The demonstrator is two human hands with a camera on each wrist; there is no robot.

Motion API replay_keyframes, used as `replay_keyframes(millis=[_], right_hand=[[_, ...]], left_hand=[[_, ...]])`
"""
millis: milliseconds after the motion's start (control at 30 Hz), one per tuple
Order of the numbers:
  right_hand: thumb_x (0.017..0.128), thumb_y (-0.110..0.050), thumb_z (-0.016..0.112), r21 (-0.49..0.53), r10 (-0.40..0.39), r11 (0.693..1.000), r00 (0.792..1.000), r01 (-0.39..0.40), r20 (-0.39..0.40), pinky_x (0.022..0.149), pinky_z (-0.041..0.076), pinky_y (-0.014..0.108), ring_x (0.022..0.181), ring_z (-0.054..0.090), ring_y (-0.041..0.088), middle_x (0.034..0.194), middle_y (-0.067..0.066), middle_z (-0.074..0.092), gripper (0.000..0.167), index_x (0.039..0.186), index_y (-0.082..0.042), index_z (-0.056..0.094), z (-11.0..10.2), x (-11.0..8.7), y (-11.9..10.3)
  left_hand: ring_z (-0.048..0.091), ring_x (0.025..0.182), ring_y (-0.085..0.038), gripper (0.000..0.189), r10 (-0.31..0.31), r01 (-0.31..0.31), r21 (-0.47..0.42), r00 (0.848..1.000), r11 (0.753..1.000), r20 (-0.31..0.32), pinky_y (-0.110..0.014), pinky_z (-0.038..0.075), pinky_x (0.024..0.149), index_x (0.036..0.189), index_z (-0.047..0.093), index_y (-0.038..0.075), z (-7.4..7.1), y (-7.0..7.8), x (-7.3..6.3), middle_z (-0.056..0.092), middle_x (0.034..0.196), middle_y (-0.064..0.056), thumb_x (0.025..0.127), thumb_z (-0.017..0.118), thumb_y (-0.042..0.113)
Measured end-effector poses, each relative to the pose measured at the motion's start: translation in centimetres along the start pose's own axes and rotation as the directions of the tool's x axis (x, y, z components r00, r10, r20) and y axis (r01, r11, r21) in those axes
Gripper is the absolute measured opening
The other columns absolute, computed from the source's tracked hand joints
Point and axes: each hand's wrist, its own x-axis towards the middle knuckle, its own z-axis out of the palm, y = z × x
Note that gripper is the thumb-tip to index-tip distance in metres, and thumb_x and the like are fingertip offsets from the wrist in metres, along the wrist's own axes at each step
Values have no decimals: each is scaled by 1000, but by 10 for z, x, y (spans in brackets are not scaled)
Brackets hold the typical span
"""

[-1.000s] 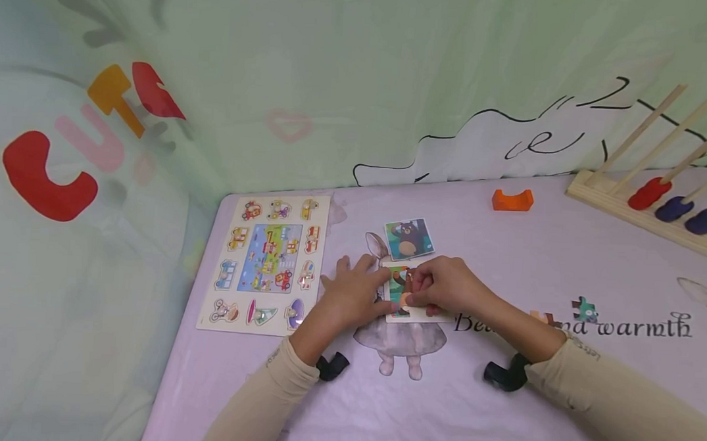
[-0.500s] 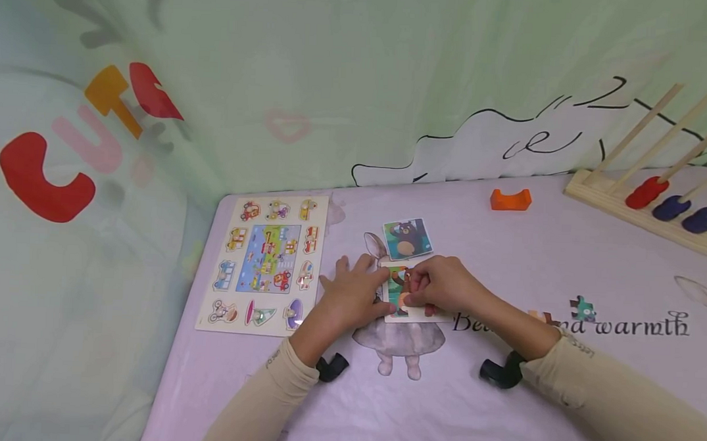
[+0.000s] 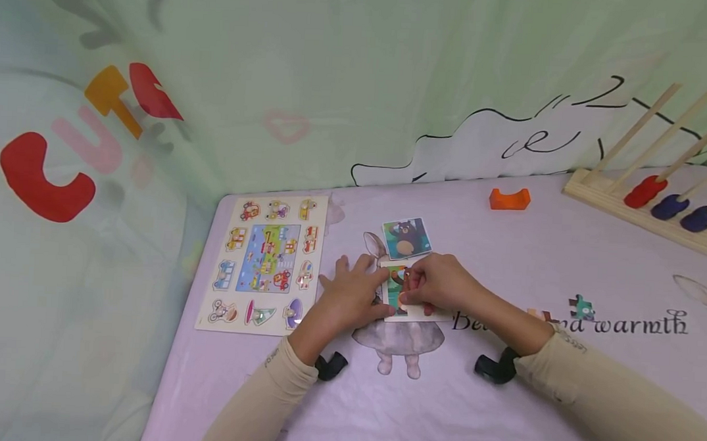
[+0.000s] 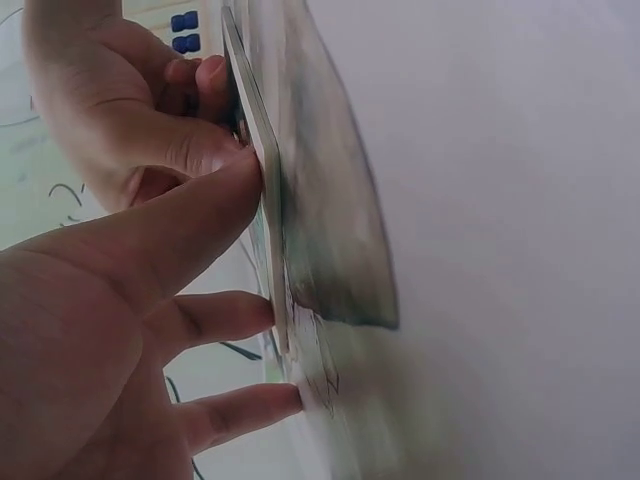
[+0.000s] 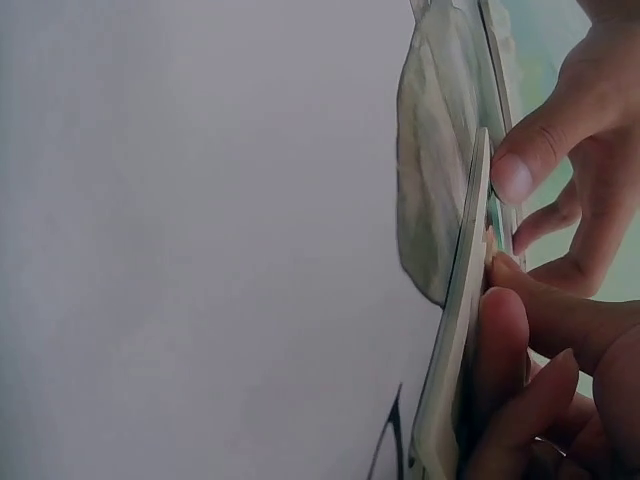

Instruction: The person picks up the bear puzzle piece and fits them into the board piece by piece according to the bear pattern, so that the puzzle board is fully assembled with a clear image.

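Note:
My left hand (image 3: 350, 296) rests with spread, fairly straight fingers at the left side of a small puzzle board (image 3: 416, 318); its thumb (image 4: 215, 205) presses on the board's near edge. Over the board's right half is my right hand (image 3: 448, 282), its thumb and forefinger pinching a jigsaw piece (image 5: 490, 243) down at the surface. Most of that piece is hidden by the fingers. Green and brown pieces (image 3: 394, 289) show in the board's left part. Just above the board lies a square bear picture card (image 3: 408, 239).
A wooden vehicle puzzle (image 3: 323, 245) lies at the left. Two loose jigsaw pieces, one teal (image 3: 582, 308) and one brown (image 3: 540, 315), are to the right. An orange block (image 3: 510, 200) and a bead abacus (image 3: 650, 217) stand farther back. Black curved objects (image 3: 495, 368) sit near both wrists.
The right hand has shifted very slightly left and up over the board, still pinching the piece. My left hand stays in place.

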Motion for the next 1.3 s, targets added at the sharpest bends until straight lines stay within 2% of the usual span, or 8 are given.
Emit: replay_keyframes(millis=[333,633,1067,1300], right_hand=[[85,-26,84,-31,24,999,1000,-24,-10,47,40,24,46,62,15,55,0,59,29,69,-11,64,4,4,-5],[83,-27,85,-26,9,1000,1000,-8,13,48,39,24,45,63,15,57,1,59,32,68,-11,62,0,4,-7],[83,-26,86,-50,32,998,999,-31,12,47,37,23,44,61,16,53,0,55,34,66,-11,60,-1,3,-10],[83,-26,85,-49,38,998,999,-37,21,47,38,23,45,61,16,54,1,55,33,67,-11,61,0,3,-9]], left_hand=[[26,148,-51,60,-3,3,-2,1000,1000,23,-81,35,98,144,53,35,-1,-2,0,37,158,-4,91,71,55],[26,148,-50,60,-4,4,3,999,1000,34,-82,35,99,144,52,35,-2,-2,0,36,159,-5,90,71,55],[25,149,-51,62,-5,5,2,999,1000,42,-82,33,100,146,51,33,-3,1,-1,35,160,-6,91,71,54],[18,152,-51,63,-12,13,-27,999,1000,40,-82,29,103,148,49,34,-1,1,-2,25,166,-6,92,71,52]])
